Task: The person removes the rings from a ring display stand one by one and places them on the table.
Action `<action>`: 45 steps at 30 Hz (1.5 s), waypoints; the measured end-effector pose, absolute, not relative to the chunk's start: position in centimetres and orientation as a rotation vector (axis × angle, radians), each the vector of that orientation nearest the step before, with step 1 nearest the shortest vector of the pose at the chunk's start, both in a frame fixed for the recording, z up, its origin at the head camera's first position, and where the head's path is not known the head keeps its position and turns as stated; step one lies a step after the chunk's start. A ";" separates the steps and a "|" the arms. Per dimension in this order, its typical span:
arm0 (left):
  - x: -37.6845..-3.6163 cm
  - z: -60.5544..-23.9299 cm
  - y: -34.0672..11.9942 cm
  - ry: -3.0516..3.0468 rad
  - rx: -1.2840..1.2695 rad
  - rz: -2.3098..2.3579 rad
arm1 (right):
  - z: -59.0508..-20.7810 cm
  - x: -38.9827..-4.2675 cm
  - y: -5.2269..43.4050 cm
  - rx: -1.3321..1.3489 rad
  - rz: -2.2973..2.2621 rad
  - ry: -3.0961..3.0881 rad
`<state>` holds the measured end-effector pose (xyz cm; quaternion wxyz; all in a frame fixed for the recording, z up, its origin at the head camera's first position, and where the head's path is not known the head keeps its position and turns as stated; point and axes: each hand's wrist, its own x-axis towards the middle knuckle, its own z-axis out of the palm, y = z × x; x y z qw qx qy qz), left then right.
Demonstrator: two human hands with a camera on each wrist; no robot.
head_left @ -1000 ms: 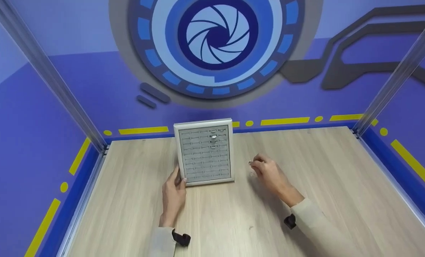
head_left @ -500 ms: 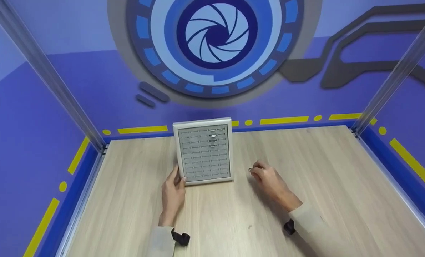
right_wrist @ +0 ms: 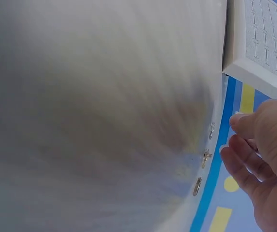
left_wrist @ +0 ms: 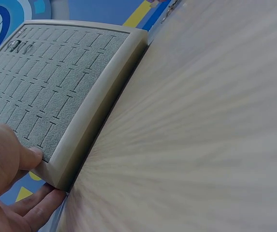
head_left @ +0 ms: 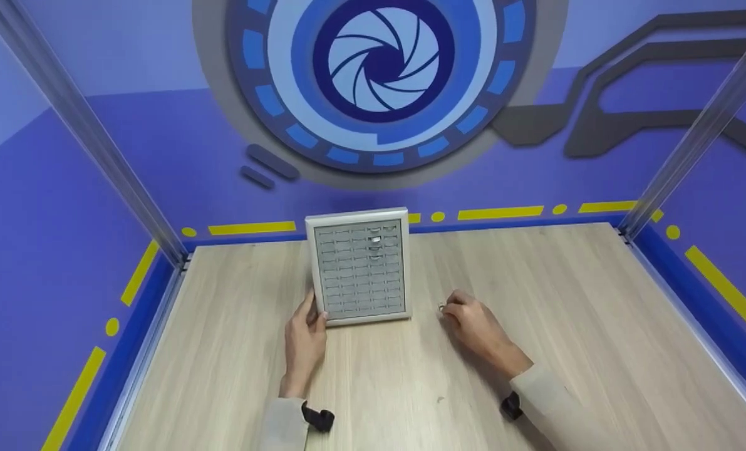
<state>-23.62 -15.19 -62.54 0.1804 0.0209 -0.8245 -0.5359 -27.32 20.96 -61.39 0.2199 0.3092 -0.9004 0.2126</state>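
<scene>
So the main thing here is a ring display tray (head_left: 360, 268), sitting in the middle of the head view on a light wood table (head_left: 535, 300). It's got a pale silvery-white frame and a grey felt insert cut into rows of little slots. It's lying with its far edge close to the blue wall (head_left: 160, 163).

The left hand (head_left: 304, 341) is gripping the tray's lower left corner. In the left wrist view you can see that hand (left_wrist: 7, 188) pretty clearly: the thumb is pressing on the felt at the corner and the fingers are curling underneath the frame (left_wrist: 94, 111).

The right hand (head_left: 476, 322) is resting on the table just right of the tray, not touching it. Its fingers are bunching together, and something tiny and shiny (head_left: 441, 307) is showing at the fingertips, but it's way too small to say what it is, or whether the fingers are really pinching it. The right wrist view isn't helping much, the table is mostly blur, and the hand (right_wrist: 264, 159) is partly cut off at the right edge, with loosely bent fingers.

As for what's in the tray: a few small metallic pieces (head_left: 374, 240) are sitting in the slots near the upper right of the insert. In the left wrist view they're showing up at upper left (left_wrist: 20, 46). Looks like rings, hard to be sure.
</scene>
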 end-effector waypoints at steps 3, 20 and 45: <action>-23.7 -62.6 -15.1 -2.323 0.047 -1.512 | -61.5 -27.2 21.1 0.850 0.578 -2.522; -23.5 -62.4 -15.1 -2.342 0.079 -1.549 | -61.9 -27.2 21.2 0.868 0.544 -2.629; -23.5 -62.5 -15.1 -2.332 0.065 -1.541 | -61.6 -27.3 21.5 0.909 0.585 -2.618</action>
